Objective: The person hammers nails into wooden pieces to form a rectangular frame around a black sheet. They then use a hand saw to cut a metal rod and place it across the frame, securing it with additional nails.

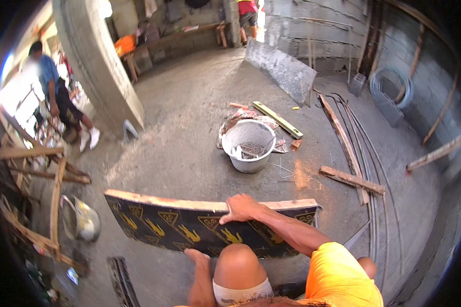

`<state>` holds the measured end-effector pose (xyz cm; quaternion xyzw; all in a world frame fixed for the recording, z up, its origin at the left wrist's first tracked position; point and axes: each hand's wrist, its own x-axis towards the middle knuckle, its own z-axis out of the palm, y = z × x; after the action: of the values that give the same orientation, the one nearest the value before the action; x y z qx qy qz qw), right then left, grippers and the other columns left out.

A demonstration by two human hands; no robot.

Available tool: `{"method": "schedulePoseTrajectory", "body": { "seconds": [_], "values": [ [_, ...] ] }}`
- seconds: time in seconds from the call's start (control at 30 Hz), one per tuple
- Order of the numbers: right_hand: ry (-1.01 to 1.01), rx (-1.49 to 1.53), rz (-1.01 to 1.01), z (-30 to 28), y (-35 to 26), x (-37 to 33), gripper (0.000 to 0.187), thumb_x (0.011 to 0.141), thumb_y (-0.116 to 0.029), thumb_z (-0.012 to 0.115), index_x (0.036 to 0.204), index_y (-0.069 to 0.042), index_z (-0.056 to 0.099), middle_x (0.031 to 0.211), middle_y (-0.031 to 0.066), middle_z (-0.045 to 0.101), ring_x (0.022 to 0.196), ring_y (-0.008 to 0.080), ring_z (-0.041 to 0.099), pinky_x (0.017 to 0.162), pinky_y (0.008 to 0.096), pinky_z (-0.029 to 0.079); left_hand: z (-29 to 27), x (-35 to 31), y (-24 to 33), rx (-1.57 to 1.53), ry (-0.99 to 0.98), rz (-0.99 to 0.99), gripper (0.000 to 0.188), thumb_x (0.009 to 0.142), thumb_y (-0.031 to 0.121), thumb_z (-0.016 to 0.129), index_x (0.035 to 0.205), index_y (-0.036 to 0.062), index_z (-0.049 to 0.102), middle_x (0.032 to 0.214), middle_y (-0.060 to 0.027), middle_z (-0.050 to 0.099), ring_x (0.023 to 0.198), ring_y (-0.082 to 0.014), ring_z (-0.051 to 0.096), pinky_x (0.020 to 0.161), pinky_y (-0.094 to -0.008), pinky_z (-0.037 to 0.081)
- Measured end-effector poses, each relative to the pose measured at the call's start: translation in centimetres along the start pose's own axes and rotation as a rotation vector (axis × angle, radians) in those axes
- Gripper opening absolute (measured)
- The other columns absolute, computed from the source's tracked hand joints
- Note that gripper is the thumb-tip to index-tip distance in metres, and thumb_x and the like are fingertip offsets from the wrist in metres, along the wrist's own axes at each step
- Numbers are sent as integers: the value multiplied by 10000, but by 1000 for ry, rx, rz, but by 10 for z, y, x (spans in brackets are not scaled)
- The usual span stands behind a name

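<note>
Plywood board (189, 227), black-faced with yellow flame-like and triangle marks, stands on edge on the concrete floor (189, 128) in front of the person's knee (236, 263), its pale raw edge upward. At far left a grey sack (82, 220) lies beside loose timber sticks (56, 199). The left hand (197, 254) lies flat against the board's near face low down, fingers stretched, gripping nothing. The right hand (242, 207) is curled over the board's top edge, holding it. Beyond the board a white bucket (248, 146) sits on crumpled paper bags, with a yellow-green level (277, 119) behind it and wooden battens (351, 179) to the right.
</note>
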<state>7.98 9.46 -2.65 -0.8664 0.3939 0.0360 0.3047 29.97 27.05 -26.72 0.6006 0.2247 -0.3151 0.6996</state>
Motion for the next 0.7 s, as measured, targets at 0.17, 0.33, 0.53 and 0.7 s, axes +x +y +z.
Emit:
{"method": "schedulePoseTrajectory", "body": {
  "seconds": [0.17,0.33,0.53,0.7],
  "values": [
    [336,-3,-51,-38,-13,-73,880,770,-766,742,1013,80,718,1013,303,724,994,475,705,883,540,555,22,-37,69,111,-291,-152,930,931,758,422,1630,151,341,1681,-97,328,1496,-326,356,1149,-476,397],
    [780,198,-115,-97,-14,-149,804,815,-739,726,915,56,672,940,303,683,933,456,685,801,537,516,110,-127,197,46,-684,488,748,1039,581,451,1556,43,394,1574,-116,432,1413,-260,422,1153,-459,351],
    [1166,730,-277,-110,-36,-187,809,838,-763,712,943,38,659,835,206,639,848,325,664,770,455,508,186,-252,343,41,-1135,1221,755,1053,615,448,1554,53,392,1534,-124,473,1384,-285,475,1182,-486,372],
    [1203,866,-464,-111,-47,-172,938,852,-827,637,1254,20,608,1025,132,629,990,214,614,856,398,519,231,-306,381,279,-1138,1016,977,994,814,331,1670,117,221,1702,-133,262,1517,-329,339,1254,-524,264]
  ]
}}
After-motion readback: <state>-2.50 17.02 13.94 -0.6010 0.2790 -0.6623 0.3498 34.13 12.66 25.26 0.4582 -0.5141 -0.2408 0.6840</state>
